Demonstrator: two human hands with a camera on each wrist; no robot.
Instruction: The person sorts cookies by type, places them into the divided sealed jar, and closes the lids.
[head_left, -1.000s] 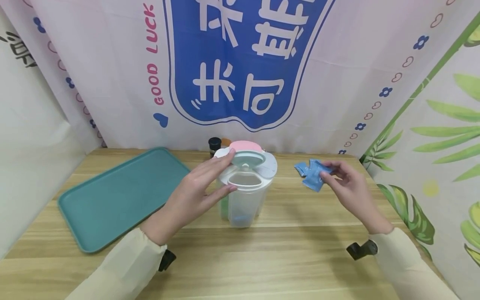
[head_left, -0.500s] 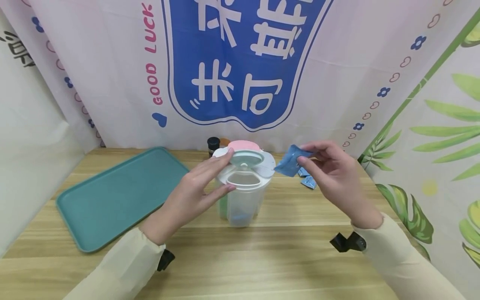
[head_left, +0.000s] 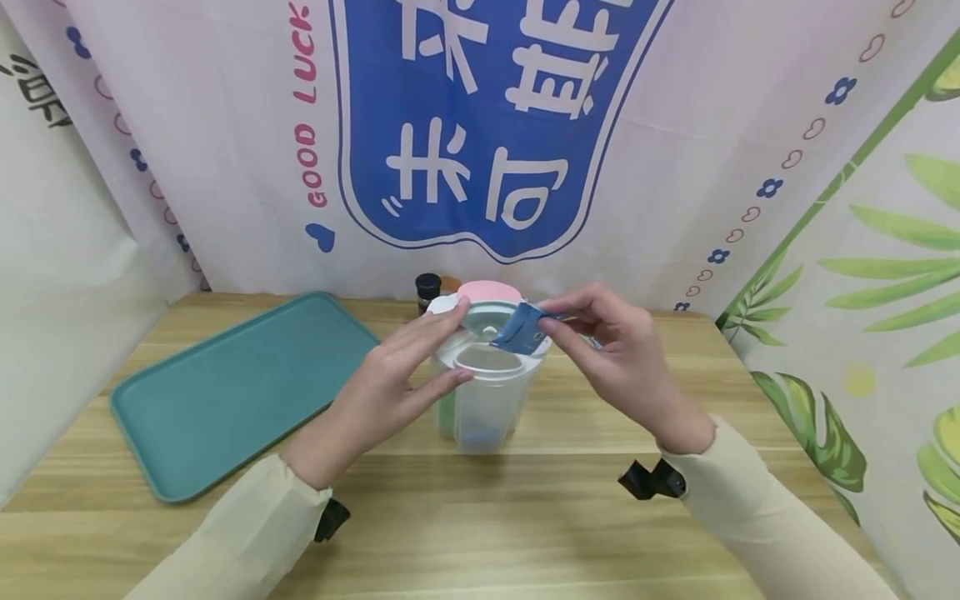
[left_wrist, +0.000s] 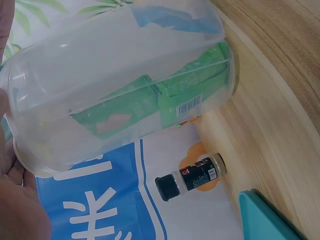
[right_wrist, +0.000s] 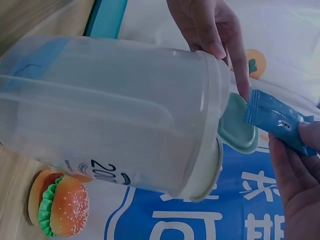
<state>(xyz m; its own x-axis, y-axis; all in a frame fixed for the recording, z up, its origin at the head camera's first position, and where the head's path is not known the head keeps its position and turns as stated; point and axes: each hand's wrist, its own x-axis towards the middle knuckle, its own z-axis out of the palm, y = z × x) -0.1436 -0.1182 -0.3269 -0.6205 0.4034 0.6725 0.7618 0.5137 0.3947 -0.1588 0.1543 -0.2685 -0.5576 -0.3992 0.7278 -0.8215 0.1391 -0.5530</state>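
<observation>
A clear storage container [head_left: 487,408] with a white lid stands upright on the table. Its pale green flap [right_wrist: 239,125] is raised beside the opening. My left hand [head_left: 375,392] rests on the lid, extended index finger against the flap and thumb at the front rim; its other fingers are mostly hidden. Between thumb and fingers my right hand [head_left: 611,350] pinches a small blue packet [head_left: 519,329], held just above the opening at its right. Inside the container lie a blue packet [left_wrist: 175,20] and green packets [left_wrist: 195,82] in separate sections.
To the left lies a teal tray [head_left: 240,400]. Behind the container stand a black-capped seasoning bottle [left_wrist: 195,177] and a burger-shaped item [right_wrist: 62,205]. Another blue packet [head_left: 592,342] shows only partly behind the right hand. A printed cloth [head_left: 487,125] hangs along the table's back edge.
My right hand has lifted one blue packet off the table at the right and carried it left to the container's opening. The left hand has stayed in place.
</observation>
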